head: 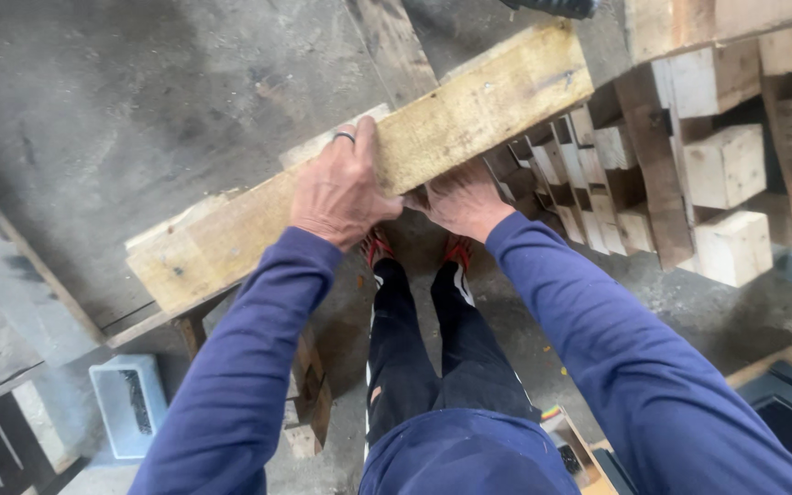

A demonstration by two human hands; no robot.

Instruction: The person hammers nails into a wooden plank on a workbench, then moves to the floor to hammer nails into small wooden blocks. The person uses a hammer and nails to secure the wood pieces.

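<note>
Mid-lift, judged: left hand point(341, 188) closed over the top edge of the wooden plank point(469, 105) running across frame centre, right hand point(462, 203) gripping it from underneath, beside stacked pallets point(689, 165) at right; next move needs both grips steady, plank level

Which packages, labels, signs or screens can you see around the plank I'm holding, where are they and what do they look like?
No labels, signs or screens show.
Crate: on the floor at lower left, below the plank; a rectangular pale blue-white plastic box with a dark inside.
Small box: on the floor at lower right, by the legs; wooden-edged, its contents too small to tell.
</note>
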